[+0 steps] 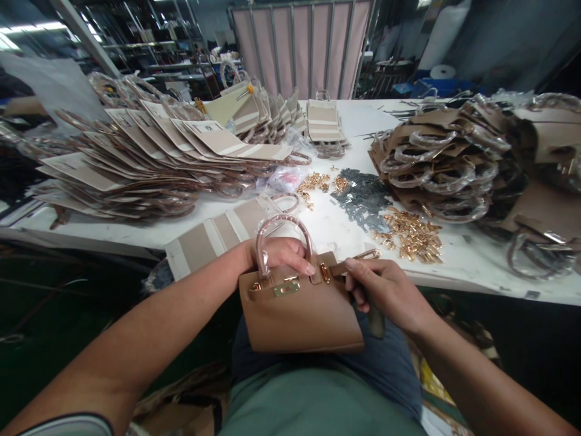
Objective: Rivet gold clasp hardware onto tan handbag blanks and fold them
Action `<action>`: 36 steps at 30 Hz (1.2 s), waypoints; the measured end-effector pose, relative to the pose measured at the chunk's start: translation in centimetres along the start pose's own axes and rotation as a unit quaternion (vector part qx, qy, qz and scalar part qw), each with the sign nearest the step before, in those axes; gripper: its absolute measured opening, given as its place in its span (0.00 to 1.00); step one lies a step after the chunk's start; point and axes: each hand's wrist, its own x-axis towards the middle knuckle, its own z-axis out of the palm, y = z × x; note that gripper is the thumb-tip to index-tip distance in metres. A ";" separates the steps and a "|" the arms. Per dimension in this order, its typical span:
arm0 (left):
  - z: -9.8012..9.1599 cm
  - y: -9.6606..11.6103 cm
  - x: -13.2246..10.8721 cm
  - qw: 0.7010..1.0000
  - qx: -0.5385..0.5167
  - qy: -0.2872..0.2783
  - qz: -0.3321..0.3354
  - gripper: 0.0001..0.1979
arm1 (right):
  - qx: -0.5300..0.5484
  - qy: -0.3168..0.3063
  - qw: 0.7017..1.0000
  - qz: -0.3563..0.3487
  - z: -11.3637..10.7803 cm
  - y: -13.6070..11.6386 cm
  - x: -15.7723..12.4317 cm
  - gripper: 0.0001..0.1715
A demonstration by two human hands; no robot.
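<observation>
A tan handbag (302, 321) rests upright on my lap, against the table edge. Its arched handle (284, 219) is wrapped in clear film, and gold-coloured hardware sits along the front strap. My left hand (288, 253) reaches through the handle and grips the bag's top edge, thumb forward; its other fingers are mostly hidden. My right hand (381, 284) is closed on the strap (339, 269) at the bag's right side, thumb pressing on it. A gold-tipped strap end (368, 254) shows above this hand. Below its palm hangs a dark olive handle-like piece (376, 321), its kind unclear.
Fanned bag panels (154, 142) with film-wrapped handles cover the left of the white table (318, 230). More brown bag parts (436, 157) are heaped right. Gold fittings (411, 235) and small dark metal plates (361, 197) lie between. A flat panel (218, 233) lies near my left forearm.
</observation>
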 end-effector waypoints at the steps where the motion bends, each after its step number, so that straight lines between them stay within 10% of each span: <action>1: -0.1 -0.1 0.0 1.000 -0.002 -0.003 -0.003 0.19 | 0.002 0.000 1.000 0.003 0.0 0.0 0.0 0.35; 9: 0.8 0.0 0.0 0.999 -0.017 0.036 0.005 0.21 | -0.139 0.028 0.988 -0.055 0.8 0.0 0.2 0.33; 18: 4.2 1.0 0.3 0.962 0.203 0.136 0.123 0.18 | -0.519 0.177 0.817 -0.179 2.3 1.2 0.5 0.25; 36: 6.7 1.1 -0.6 0.908 0.321 0.221 0.155 0.17 | -0.391 0.169 0.880 -0.212 3.1 1.6 -0.2 0.28</action>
